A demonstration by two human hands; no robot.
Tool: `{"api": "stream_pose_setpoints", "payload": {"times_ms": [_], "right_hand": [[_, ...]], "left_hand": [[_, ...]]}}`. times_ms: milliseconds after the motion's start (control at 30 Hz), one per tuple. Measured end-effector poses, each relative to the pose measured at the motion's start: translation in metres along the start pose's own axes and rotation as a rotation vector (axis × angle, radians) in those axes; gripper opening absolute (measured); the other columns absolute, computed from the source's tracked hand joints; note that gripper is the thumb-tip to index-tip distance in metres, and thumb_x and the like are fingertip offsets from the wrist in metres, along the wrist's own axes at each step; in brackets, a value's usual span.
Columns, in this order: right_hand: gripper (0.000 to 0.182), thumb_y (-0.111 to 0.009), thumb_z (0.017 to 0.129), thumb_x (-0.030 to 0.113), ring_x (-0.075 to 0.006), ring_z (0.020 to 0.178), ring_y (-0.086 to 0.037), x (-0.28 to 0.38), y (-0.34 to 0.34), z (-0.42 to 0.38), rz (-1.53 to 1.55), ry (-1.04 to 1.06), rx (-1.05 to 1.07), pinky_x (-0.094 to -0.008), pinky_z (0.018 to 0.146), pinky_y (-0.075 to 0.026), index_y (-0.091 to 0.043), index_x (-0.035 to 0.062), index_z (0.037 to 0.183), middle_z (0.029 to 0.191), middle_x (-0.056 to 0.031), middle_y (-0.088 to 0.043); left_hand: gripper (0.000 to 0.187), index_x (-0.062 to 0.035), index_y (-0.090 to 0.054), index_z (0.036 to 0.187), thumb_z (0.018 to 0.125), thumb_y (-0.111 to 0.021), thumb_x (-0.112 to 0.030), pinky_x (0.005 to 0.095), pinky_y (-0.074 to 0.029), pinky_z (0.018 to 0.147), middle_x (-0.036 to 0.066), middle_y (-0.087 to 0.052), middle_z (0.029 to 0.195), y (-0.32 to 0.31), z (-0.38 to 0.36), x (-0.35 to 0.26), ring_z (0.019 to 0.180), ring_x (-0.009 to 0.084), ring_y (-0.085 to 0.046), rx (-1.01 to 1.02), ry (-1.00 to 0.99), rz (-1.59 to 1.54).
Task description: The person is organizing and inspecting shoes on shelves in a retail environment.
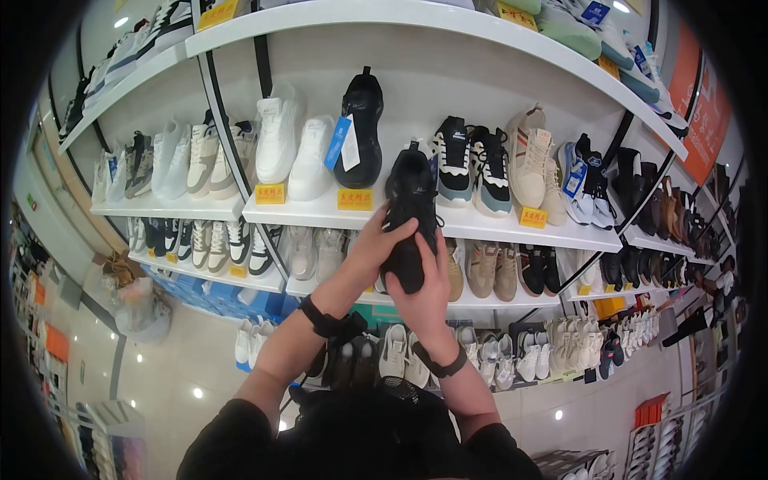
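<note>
Between both hands is a black sneaker (410,188), tilted with its toe toward me, held in front of the shelf edge. My left hand (380,244) grips its left side, thumb lying across the upper. On the right side, my right hand (426,280) wraps round the toe end, fingers over the front. Another black sneaker (362,132) with a blue and white tag (342,144) stands on the shelf just behind. White sneakers (310,156) are to its left, and black-and-white sneakers (472,164) are to the right of the held one.
A white shelf (288,212) with yellow price cards (354,199) runs across in front of me. Lower shelves carry more shoes, such as beige sneakers (492,268). Clear plastic bags (138,304) lie on the floor at left. A person (724,280) is at the far right.
</note>
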State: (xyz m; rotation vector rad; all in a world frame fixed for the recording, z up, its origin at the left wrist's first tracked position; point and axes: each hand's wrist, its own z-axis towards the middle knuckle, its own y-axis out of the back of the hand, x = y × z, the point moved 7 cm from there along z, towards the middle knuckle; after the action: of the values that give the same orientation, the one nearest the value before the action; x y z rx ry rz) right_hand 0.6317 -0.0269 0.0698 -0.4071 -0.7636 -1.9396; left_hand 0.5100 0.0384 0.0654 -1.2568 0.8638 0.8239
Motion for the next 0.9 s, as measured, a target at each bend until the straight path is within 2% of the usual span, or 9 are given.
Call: {"api": "stream_pose_setpoints", "payload": {"times_ms": [200,233,267,400,467,567,633,733,900], "right_hand": [[0.075,-0.082,0.073,0.016,-0.0426,0.133,-0.050,-0.021,-0.019,0.032,-0.055,-0.075,0.008,-0.0447,0.106,-0.047,-0.053,0.0058,0.141,0.150,-0.0271,-0.042],[0.074,-0.082,0.074,0.016,-0.0426,0.134,-0.050,-0.022,-0.021,0.036,-0.064,-0.078,0.013,-0.0450,0.106,-0.047,-0.054,0.0053,0.141,0.150,-0.0273,-0.043],[0.071,-0.080,0.074,0.021,-0.0496,0.133,-0.046,-0.027,-0.026,0.041,-0.017,-0.111,0.023,-0.0501,0.108,-0.043,-0.056,0.0023,0.138,0.148,-0.0328,-0.042],[0.072,-0.079,0.074,0.020,-0.0499,0.133,-0.045,-0.037,-0.043,0.057,-0.081,-0.071,0.002,-0.0510,0.109,-0.042,-0.055,0.0026,0.139,0.148,-0.0334,-0.042],[0.073,-0.079,0.073,0.020,-0.0507,0.134,-0.044,-0.046,-0.053,0.067,-0.069,-0.092,0.008,-0.0517,0.111,-0.040,-0.055,0.0033,0.140,0.148,-0.0338,-0.042],[0.073,-0.079,0.073,0.021,-0.0510,0.134,-0.044,-0.060,-0.071,0.080,-0.098,-0.061,-0.023,-0.0517,0.111,-0.039,-0.055,0.0036,0.140,0.148,-0.0334,-0.042],[0.073,-0.079,0.073,0.021,-0.0506,0.134,-0.044,-0.067,-0.078,0.087,-0.113,-0.057,-0.060,-0.0509,0.111,-0.040,-0.056,0.0043,0.140,0.148,-0.0327,-0.042],[0.072,-0.079,0.073,0.024,-0.0494,0.134,-0.045,-0.078,-0.087,0.098,-0.125,-0.054,-0.054,-0.0503,0.110,-0.042,-0.057,0.0055,0.139,0.148,-0.0305,-0.045],[0.070,-0.078,0.071,0.025,-0.0483,0.132,-0.047,-0.090,-0.095,0.112,-0.110,-0.062,-0.071,-0.0497,0.110,-0.041,-0.060,0.0047,0.136,0.147,-0.0307,-0.046]], "left_hand": [[0.065,0.0007,-0.042,0.148,0.094,-0.072,-0.022,0.0334,-0.051,0.100,0.012,-0.061,0.130,0.024,0.019,0.006,0.118,0.0201,-0.061,0.098,0.038,-0.035],[0.062,0.0011,-0.045,0.145,0.095,-0.071,-0.023,0.0332,-0.050,0.102,0.013,-0.061,0.132,0.030,0.015,0.005,0.120,0.0209,-0.060,0.057,-0.013,0.210],[0.059,0.0014,-0.048,0.143,0.095,-0.071,-0.024,0.0330,-0.049,0.104,0.014,-0.061,0.133,0.035,0.011,0.002,0.123,0.0216,-0.059,0.019,-0.065,0.453],[0.055,0.0023,-0.052,0.140,0.094,-0.072,-0.023,0.0342,-0.046,0.107,0.015,-0.062,0.132,0.057,-0.002,-0.018,0.127,0.0232,-0.057,-0.143,-0.130,0.819],[0.058,0.0021,-0.049,0.142,0.093,-0.073,-0.018,0.0391,-0.049,0.102,0.020,-0.060,0.129,0.083,-0.003,-0.038,0.123,0.0296,-0.059,-0.396,-0.596,0.842],[0.062,0.0010,-0.044,0.145,0.092,-0.073,-0.015,0.0420,-0.050,0.101,0.019,-0.051,0.140,0.102,0.012,-0.053,0.129,0.0321,-0.053,-0.547,-0.699,0.848],[0.067,-0.0020,-0.037,0.151,0.096,-0.070,-0.020,0.0419,-0.048,0.104,0.016,-0.044,0.145,0.112,0.034,-0.049,0.137,0.0274,-0.045,-0.500,-0.673,0.878],[0.081,0.0069,-0.031,0.152,0.094,-0.073,-0.030,0.0427,-0.038,0.112,0.027,-0.041,0.147,0.116,0.061,-0.048,0.138,0.0364,-0.042,-0.521,-0.734,1.031],[0.096,0.0089,-0.022,0.155,0.088,-0.078,-0.032,0.0440,-0.029,0.118,0.033,-0.034,0.153,0.118,0.095,-0.044,0.142,0.0435,-0.035,-0.464,-0.661,0.978]]}}
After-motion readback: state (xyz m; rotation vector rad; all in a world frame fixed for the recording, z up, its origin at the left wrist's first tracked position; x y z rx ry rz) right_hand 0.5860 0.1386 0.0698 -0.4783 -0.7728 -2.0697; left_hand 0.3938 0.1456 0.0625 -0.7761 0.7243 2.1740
